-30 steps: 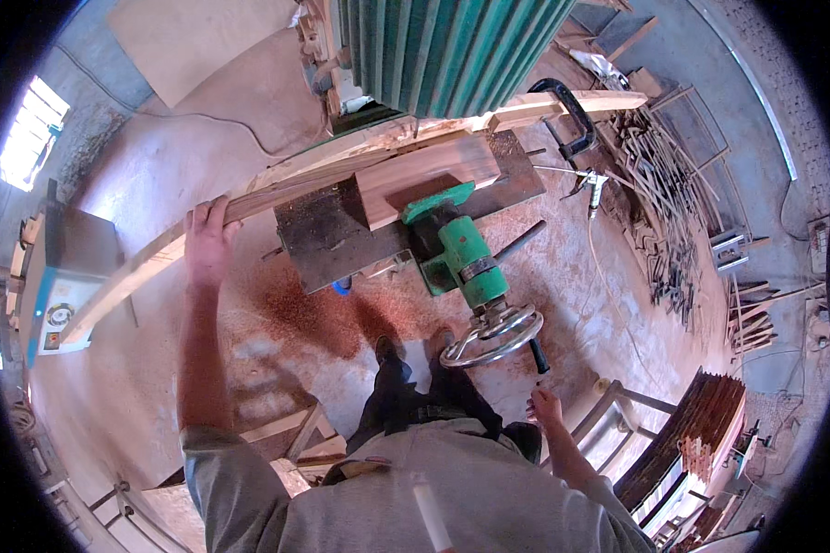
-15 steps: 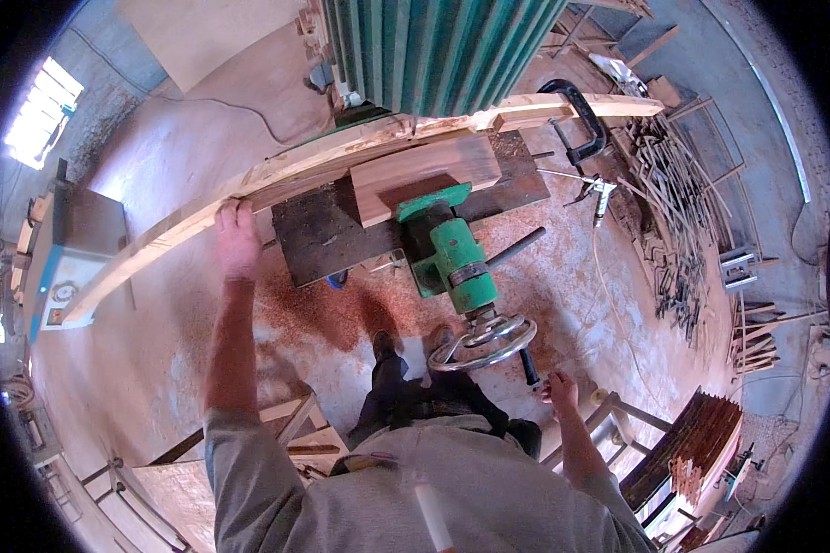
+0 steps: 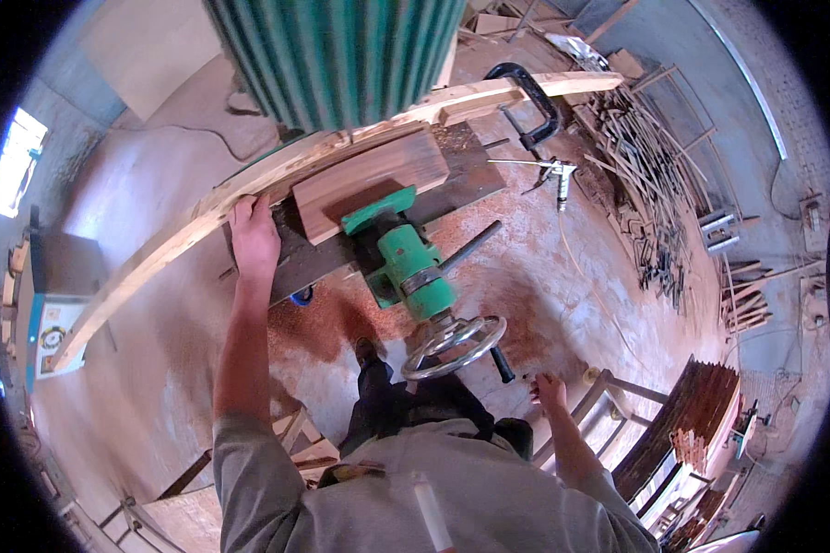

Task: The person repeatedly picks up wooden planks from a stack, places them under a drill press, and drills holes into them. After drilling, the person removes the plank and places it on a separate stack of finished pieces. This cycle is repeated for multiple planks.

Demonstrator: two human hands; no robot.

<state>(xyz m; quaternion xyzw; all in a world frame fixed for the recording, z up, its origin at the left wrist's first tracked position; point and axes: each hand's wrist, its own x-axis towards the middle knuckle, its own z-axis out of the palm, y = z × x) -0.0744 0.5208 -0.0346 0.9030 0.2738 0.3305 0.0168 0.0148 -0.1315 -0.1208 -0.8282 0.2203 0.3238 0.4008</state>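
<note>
Clearly, the plank [image 3: 277, 180] at upper left is pressed flat by the left hand [image 3: 254, 241], fingers unclenched; it could slip. The right hand [image 3: 551, 392] hangs released.

The left hand [image 3: 254, 241] now lies farther along the long curved plank [image 3: 157, 253], nearer the green machine [image 3: 406, 263] at its 3 o'clock, where a second ago it gripped the plank farther out toward 9 o'clock. The right hand [image 3: 551, 392] sits closer to the handwheel [image 3: 454, 346], at its 4 o'clock, fingers spread and holding nothing.
</note>
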